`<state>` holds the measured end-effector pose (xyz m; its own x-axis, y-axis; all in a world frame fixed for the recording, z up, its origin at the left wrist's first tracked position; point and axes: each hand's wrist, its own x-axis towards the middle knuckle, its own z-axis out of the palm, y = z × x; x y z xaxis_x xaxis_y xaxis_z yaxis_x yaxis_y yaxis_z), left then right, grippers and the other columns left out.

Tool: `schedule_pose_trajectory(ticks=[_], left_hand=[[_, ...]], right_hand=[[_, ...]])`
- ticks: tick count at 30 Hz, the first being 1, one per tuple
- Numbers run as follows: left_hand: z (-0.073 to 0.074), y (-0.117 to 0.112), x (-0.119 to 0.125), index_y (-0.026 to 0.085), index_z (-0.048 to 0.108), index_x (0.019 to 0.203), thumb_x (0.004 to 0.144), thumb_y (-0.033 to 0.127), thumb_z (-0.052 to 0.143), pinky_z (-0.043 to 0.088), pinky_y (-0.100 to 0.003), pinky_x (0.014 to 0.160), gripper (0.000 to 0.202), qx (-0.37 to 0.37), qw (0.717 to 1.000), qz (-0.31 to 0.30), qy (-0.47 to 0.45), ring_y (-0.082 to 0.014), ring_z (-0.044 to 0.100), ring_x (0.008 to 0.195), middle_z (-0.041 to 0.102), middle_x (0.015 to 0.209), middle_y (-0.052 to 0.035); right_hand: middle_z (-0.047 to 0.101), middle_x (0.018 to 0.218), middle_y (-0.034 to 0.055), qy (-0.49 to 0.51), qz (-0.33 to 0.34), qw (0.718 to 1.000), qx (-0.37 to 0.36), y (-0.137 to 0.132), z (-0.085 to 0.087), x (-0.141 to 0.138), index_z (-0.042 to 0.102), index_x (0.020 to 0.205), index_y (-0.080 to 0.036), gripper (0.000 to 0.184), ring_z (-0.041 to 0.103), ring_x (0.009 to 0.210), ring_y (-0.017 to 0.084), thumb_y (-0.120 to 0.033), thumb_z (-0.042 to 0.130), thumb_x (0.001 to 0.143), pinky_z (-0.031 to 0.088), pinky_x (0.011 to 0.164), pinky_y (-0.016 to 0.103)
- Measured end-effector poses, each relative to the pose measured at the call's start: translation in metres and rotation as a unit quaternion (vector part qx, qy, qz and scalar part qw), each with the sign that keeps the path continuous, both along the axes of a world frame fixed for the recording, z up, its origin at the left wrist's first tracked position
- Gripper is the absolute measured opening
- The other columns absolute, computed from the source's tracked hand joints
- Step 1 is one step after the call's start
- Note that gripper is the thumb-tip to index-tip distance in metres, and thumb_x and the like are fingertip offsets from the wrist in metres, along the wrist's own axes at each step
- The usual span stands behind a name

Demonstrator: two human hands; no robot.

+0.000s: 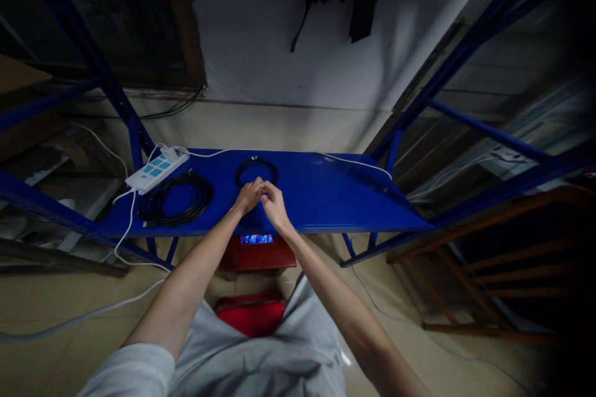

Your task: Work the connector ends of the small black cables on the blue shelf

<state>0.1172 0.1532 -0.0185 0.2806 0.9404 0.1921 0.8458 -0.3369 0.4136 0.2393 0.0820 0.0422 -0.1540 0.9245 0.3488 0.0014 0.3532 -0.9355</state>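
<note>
The left hand (248,195) and right hand (274,205) press together over the shelf (339,192) beside a black cable coil (256,171); whether they pinch anything, I cannot tell.

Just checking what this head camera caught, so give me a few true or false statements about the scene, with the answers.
1. The left hand and right hand touch each other above the blue metal shelf. True.
2. The white power strip sits at the right end of the shelf. False: it lies at the left end.
3. The larger coil of black cable lies left of the hands. True.
4. The smaller coil of black cable lies on the floor. False: it lies on the shelf, just beyond the hands.
5. A small lit screen shows just below the shelf's front edge. True.
</note>
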Motion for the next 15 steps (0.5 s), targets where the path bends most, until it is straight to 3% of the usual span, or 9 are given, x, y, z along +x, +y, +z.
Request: schedule_pose_trajectory(ticks=[2,5,9,15], left_hand=[[-0.001,0.003,-0.001,0.019,0.054,0.117,0.106,0.024,0.034,0.048,-0.030,0.080,0.024,-0.001,1.000,0.003,-0.024,-0.0229,0.070,0.096,0.072,0.101,-0.0115],[-0.003,0.008,-0.002,0.019,0.054,0.111,0.105,0.019,0.034,0.048,-0.029,0.078,0.021,0.007,0.998,0.016,-0.062,-0.0221,0.070,0.092,0.072,0.097,-0.0104],[-0.009,0.013,-0.003,0.019,0.055,0.109,0.104,0.017,0.036,0.049,-0.031,0.083,0.020,0.019,0.998,0.014,-0.058,-0.0217,0.069,0.095,0.071,0.099,-0.0103],[-0.013,0.013,-0.001,0.017,0.057,0.115,0.105,0.019,0.034,0.049,-0.036,0.093,0.025,0.042,0.999,-0.017,0.003,-0.0234,0.065,0.102,0.069,0.107,-0.0126]], right_hand=[[0.067,0.106,0.0086,-0.090,-0.076,0.993,0.023,0.048,-0.028,0.015,0.065,0.100,-0.019,0.029,0.058,0.094,0.021,-0.019,0.051,0.075,0.047,0.087,0.034],[0.068,0.108,0.0096,-0.175,-0.083,0.980,0.049,0.084,-0.058,0.023,0.067,0.113,-0.020,0.030,0.057,0.091,0.022,-0.028,0.056,0.086,0.046,0.089,0.037],[0.071,0.104,0.0084,-0.187,-0.075,0.978,0.049,0.096,-0.077,0.022,0.071,0.107,-0.021,0.026,0.057,0.088,0.022,-0.036,0.058,0.091,0.046,0.086,0.036],[0.069,0.091,0.0067,-0.153,-0.097,0.983,0.033,0.104,-0.086,0.025,0.074,0.099,-0.018,0.025,0.056,0.077,0.019,-0.038,0.064,0.087,0.045,0.076,0.032]])
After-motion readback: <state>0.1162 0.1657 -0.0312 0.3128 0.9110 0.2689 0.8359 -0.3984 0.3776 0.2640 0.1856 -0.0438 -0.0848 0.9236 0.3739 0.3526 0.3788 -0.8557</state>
